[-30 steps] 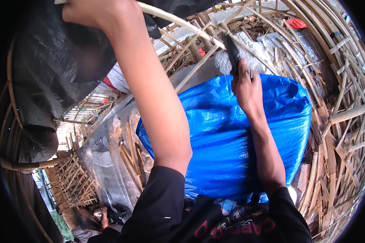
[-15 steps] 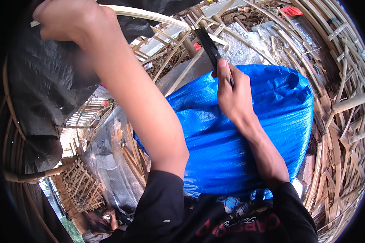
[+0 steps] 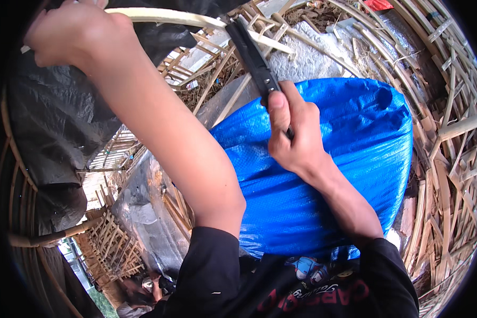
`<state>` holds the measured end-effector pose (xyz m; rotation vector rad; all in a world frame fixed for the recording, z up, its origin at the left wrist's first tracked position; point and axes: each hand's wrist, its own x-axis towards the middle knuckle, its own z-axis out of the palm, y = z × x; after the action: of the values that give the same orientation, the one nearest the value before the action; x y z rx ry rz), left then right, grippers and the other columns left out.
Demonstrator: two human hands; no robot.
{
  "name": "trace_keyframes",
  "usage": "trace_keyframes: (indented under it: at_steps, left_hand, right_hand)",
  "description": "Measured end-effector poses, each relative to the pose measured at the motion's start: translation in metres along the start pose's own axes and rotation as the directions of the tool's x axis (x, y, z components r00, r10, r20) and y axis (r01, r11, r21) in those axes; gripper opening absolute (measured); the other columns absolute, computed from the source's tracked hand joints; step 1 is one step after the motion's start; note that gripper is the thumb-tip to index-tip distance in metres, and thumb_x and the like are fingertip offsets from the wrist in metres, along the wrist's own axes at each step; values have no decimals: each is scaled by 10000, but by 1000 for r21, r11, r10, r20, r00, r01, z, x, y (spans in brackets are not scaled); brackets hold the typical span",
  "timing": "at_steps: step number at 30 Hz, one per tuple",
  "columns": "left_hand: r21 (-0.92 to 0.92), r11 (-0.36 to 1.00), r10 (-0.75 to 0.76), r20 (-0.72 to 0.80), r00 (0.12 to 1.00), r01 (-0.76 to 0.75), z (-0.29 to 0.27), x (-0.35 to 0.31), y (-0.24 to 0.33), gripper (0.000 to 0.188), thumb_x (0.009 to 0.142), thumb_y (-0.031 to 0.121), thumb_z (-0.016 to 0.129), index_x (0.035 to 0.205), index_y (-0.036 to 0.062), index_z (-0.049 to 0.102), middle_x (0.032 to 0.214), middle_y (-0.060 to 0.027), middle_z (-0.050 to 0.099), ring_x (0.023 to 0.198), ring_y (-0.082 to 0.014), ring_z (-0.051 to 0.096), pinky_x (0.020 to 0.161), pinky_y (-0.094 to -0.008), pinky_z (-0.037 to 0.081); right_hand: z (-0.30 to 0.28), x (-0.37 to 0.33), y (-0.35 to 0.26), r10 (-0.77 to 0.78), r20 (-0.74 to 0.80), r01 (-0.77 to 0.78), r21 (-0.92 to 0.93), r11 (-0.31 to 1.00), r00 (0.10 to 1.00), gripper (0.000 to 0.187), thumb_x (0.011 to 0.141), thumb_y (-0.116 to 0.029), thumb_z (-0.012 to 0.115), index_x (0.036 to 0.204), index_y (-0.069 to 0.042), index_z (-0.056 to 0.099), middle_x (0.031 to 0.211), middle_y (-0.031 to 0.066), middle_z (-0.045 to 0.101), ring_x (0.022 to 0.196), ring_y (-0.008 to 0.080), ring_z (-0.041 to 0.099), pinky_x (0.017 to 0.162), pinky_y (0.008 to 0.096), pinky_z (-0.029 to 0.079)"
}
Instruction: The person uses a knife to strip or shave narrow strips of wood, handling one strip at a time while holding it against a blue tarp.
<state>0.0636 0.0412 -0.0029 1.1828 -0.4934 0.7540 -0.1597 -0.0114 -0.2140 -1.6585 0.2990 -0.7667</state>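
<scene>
My left hand (image 3: 77,34) is raised at the upper left, its fingers closed around a long pale bamboo strip (image 3: 167,16). The strip runs rightward from the fist, bending down to a free end beyond the blade. In my right hand (image 3: 299,130) is a black-bladed knife (image 3: 253,58) with a dark handle, the thumb pressed along its top. Its broad blade points up and to the left, and the tip end meets or crosses the strip; whether it cuts in cannot be made out. A blue tarp (image 3: 350,169) covers my lap beneath the right forearm.
Split bamboo pieces (image 3: 434,212) are piled along the right side. Black plastic sheeting (image 3: 53,116) hangs at the left. Clear plastic (image 3: 148,228) and a woven bamboo lattice (image 3: 111,246) lie at the lower left, near another person's hand (image 3: 156,289). Bamboo scraps (image 3: 307,26) litter the far ground.
My left hand has shifted a little left with the bamboo strip. My right hand has moved slightly left and down, and the knife's blade now shows its broad side more.
</scene>
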Motion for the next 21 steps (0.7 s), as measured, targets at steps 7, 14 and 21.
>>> trace_keyframes:
  at_steps: [7,14,21]
  left_hand:
    - [-35,999,-22,5,1000,22,3,9,-2,445,920,220,326,1210,-115,374,1058,-269,522,667,-339,607,601,-424,521]
    - [-73,995,-70,63,996,75,4,1,-2,300,889,217,368,1056,-30,394,877,-177,483,579,-274,522,571,-386,441]
    - [-171,979,-83,141,987,107,-6,8,-9,175,876,185,371,930,19,365,809,-154,451,516,-238,448,523,-342,397]
  right_hand:
    - [7,11,46,213,-54,-219,-257,941,976,393,1038,-270,486,810,51,502,588,277,569,541,451,605,522,541,451]
    - [-4,13,42,406,95,-415,114,902,909,458,1016,-448,571,884,-11,597,608,-51,441,536,45,377,467,265,294]
    - [0,14,41,363,35,-360,-70,930,931,412,993,-340,613,881,57,599,561,134,536,507,162,465,490,386,384]
